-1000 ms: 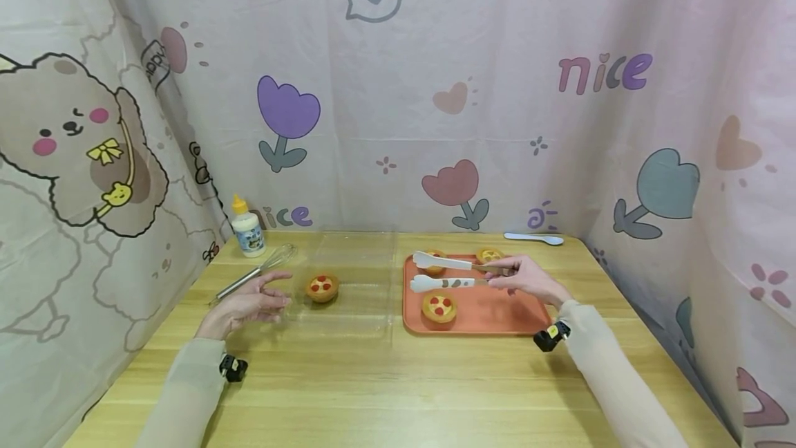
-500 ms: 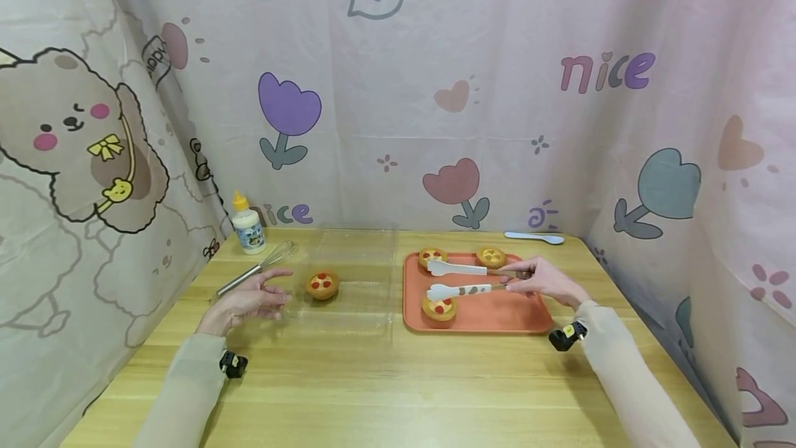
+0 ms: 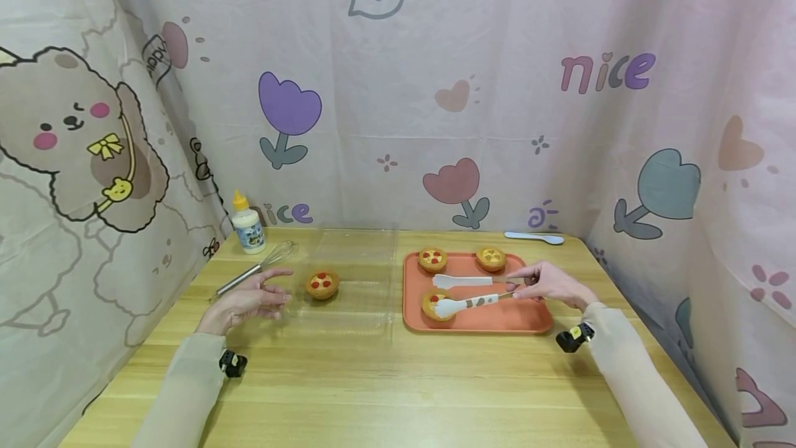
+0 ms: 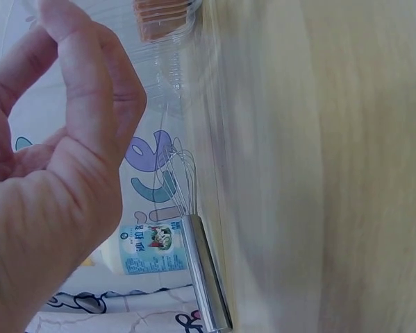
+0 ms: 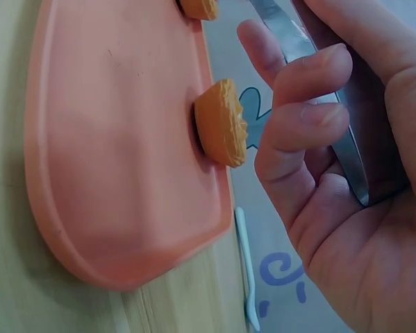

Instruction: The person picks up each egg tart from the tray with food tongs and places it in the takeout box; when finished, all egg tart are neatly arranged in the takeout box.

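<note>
My right hand [image 3: 547, 283] grips food tongs [image 3: 466, 304] by their metal handle. Their white arms stand apart over the orange tray [image 3: 516, 320], and the nearer tip covers part of the front tart [image 3: 430, 306]. Two more tarts, one with red topping [image 3: 432, 259] and one plain yellow [image 3: 491, 258], sit along the tray's far side. At the left, my left hand [image 3: 249, 304] pinches the near-left edge of a clear plastic box [image 3: 367, 316]; its fingertips are partly cut off in the left wrist view. Inside the box lies a red-topped tart [image 3: 322, 285].
A whisk [image 3: 255, 272] lies just behind my left hand. Beyond it stands a squeeze bottle [image 3: 250, 227] with a yellow cap. A pale blue spoon [image 3: 535, 237] lies at the table's back edge. A printed curtain [image 3: 385, 88] encloses the table.
My right hand has moved right and slightly lower with the tongs, whose tips have shifted from the tray's left edge towards the front tart. My left hand has stayed in place.
</note>
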Motion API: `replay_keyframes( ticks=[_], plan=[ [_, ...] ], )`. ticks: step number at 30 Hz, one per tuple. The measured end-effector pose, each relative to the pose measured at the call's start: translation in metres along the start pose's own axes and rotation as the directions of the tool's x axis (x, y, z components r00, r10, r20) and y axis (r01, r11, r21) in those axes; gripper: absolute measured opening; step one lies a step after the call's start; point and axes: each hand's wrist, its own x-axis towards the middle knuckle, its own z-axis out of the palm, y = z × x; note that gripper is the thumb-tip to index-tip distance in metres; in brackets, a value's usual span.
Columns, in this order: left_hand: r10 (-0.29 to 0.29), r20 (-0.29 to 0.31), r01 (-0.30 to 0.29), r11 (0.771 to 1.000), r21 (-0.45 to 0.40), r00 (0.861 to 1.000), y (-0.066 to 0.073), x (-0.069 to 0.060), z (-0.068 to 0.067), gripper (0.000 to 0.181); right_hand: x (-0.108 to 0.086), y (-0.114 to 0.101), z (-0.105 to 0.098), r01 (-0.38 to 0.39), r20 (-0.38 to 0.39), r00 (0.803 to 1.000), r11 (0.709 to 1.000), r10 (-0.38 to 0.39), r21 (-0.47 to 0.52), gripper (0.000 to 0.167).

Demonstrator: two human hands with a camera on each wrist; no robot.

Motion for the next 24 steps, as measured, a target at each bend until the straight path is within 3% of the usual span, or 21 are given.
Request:
replay_keyframes(
  ticks=[8, 24],
  plan=[
    [-0.004, -0.006, 0.004, 1.000, 0.007, 1.000, -0.0002, -0.0007, 0.0004, 0.081, 0.0045, 0.0004, 0.0038, 0.002, 0.012, 1.000, 0.997, -0.001, -0.080, 0.049],
    [-0.004, -0.005, 0.004, 1.000, -0.003, 1.000, 0.0001, -0.0001, 0.0005, 0.082, 0.0041, 0.0009, 0.0048, 0.019, 0.018, 1.000, 0.999, -0.019, -0.040, 0.045]
  ],
)
